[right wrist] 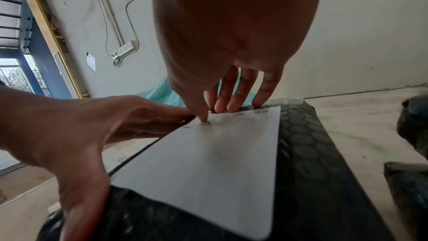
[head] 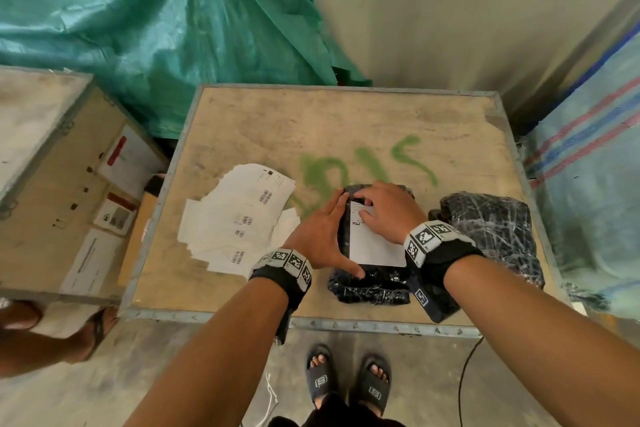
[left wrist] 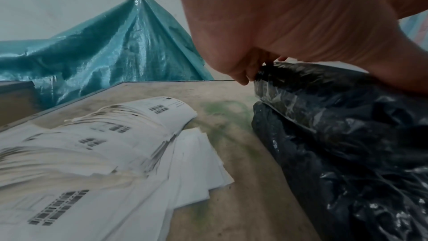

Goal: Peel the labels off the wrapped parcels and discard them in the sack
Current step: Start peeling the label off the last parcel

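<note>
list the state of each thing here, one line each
parcel: lying on the crate, label still on
label: flat on the parcel, far edge under the right fingertips
left hand: pressed against the parcel's left side
right hand: fingertips at the label's far edge
second parcel: lying to the right, untouched
loose labels: piled on the crate
crate: closed
</note>
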Demonstrator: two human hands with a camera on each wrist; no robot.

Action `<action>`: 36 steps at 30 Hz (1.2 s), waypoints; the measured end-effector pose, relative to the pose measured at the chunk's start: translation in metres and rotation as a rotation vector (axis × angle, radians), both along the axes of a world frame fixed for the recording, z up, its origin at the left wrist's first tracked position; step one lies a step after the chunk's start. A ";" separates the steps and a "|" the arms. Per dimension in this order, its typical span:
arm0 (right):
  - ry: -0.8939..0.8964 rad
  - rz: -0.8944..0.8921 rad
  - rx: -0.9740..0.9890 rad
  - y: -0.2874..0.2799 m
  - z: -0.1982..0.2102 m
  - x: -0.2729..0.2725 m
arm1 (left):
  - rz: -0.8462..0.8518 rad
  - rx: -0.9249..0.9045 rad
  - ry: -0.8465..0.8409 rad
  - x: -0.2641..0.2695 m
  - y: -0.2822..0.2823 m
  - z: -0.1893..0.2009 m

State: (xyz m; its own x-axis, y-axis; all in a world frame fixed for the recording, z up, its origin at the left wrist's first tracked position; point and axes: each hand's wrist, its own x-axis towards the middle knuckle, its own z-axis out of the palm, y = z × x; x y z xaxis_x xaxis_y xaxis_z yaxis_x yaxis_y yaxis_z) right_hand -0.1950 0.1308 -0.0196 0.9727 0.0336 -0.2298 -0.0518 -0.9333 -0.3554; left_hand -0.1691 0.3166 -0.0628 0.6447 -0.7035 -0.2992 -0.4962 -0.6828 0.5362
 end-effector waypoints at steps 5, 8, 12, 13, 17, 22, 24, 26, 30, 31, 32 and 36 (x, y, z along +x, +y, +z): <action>-0.016 -0.003 0.003 0.002 -0.005 -0.001 | -0.004 0.015 0.017 0.000 0.002 -0.001; -0.012 -0.008 0.010 0.002 -0.004 -0.001 | -0.001 0.015 0.035 0.000 0.002 -0.002; 0.008 -0.026 0.035 0.004 -0.001 0.003 | 0.004 0.028 0.036 0.001 0.001 -0.003; 0.016 -0.027 0.035 0.004 0.000 0.004 | 0.007 0.029 0.036 0.001 0.001 -0.004; 0.014 0.006 0.027 0.002 -0.004 0.003 | 0.014 0.020 0.034 0.000 0.001 -0.006; 0.000 0.081 -0.030 -0.004 -0.011 -0.007 | 0.010 0.020 0.037 -0.001 0.001 -0.005; 0.011 0.094 -0.044 -0.003 -0.008 -0.006 | 0.008 0.036 0.045 0.000 0.001 -0.007; 0.026 0.102 -0.073 0.000 -0.006 -0.005 | 0.005 0.060 0.044 0.000 0.001 -0.008; 0.050 0.090 -0.090 0.004 -0.003 -0.001 | 0.010 0.077 0.043 0.001 0.001 -0.008; 0.055 0.091 -0.088 0.005 -0.003 0.000 | 0.014 0.079 0.045 0.000 0.001 -0.008; 0.060 0.095 -0.092 0.006 -0.003 0.001 | 0.016 0.081 0.047 0.000 0.001 -0.009; 0.057 0.074 -0.090 0.004 -0.005 0.003 | 0.028 0.076 0.067 0.001 0.002 -0.011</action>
